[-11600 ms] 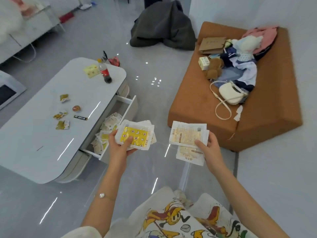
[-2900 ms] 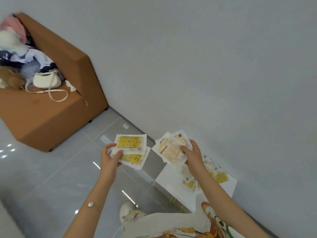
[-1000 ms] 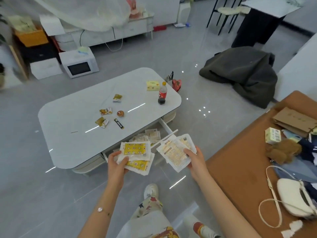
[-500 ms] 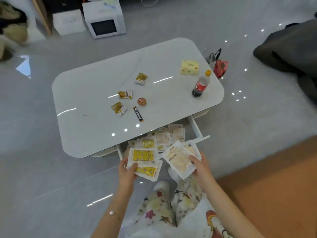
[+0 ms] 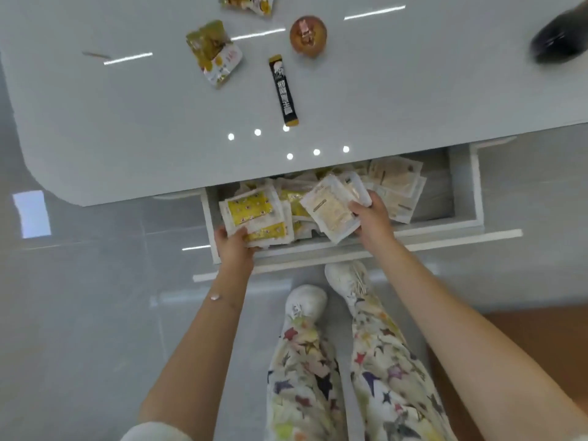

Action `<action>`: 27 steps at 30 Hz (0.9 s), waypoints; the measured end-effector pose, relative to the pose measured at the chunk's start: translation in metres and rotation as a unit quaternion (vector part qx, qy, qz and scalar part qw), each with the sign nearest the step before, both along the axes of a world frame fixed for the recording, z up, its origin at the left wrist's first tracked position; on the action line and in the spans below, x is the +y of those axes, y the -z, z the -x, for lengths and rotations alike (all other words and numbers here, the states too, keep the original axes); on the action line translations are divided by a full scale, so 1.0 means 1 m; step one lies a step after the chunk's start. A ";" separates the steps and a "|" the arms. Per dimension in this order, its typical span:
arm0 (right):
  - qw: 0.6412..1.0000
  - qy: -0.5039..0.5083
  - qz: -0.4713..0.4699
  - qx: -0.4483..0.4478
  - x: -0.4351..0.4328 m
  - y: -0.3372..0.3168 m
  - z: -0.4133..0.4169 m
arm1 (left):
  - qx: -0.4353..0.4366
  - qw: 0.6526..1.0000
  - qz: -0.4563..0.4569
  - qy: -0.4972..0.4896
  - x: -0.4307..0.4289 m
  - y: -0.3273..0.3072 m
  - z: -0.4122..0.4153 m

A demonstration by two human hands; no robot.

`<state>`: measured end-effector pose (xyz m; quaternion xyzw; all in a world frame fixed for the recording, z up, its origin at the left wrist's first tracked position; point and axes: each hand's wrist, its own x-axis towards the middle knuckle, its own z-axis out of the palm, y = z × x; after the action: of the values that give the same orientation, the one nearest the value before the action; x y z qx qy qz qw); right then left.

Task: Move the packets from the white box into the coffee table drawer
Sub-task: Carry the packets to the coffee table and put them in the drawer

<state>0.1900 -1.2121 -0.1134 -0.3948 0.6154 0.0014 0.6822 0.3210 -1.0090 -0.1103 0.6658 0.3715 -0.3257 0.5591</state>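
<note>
The coffee table drawer stands pulled out below the white tabletop, with several packets lying in it. My left hand grips a stack of yellow-printed packets over the drawer's left end. My right hand holds a stack of pale beige packets over the drawer's middle. More beige packets lie toward the drawer's right. The white box is out of view.
On the tabletop lie two yellow snack wrappers, a black stick sachet, a round brown sweet and the dark base of a bottle. My legs and white shoes stand right in front of the drawer.
I have stepped up to the table and leaned over it. Both hands have gone forward and down with their packet stacks, from in front of the drawer to over its inside.
</note>
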 end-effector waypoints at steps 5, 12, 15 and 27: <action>0.998 0.051 -0.042 0.012 0.002 0.058 0.003 | 0.024 0.997 -0.009 -0.071 0.012 0.055 -0.014; 0.991 -0.107 0.061 0.052 0.009 0.037 0.008 | -0.017 0.989 -0.110 0.100 0.019 0.043 -0.006; 0.958 -0.223 0.163 0.077 0.006 0.000 0.009 | -0.091 0.966 -0.145 0.196 0.016 0.005 -0.001; 0.661 -0.604 0.436 0.088 0.008 -0.290 -0.066 | -0.367 0.706 -0.328 0.509 0.033 -0.274 -0.036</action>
<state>0.2556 -1.2042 0.1766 -0.9300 0.2292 0.1799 0.2241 0.3570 -0.9760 0.1638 0.9622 -0.1747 -0.1483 0.1471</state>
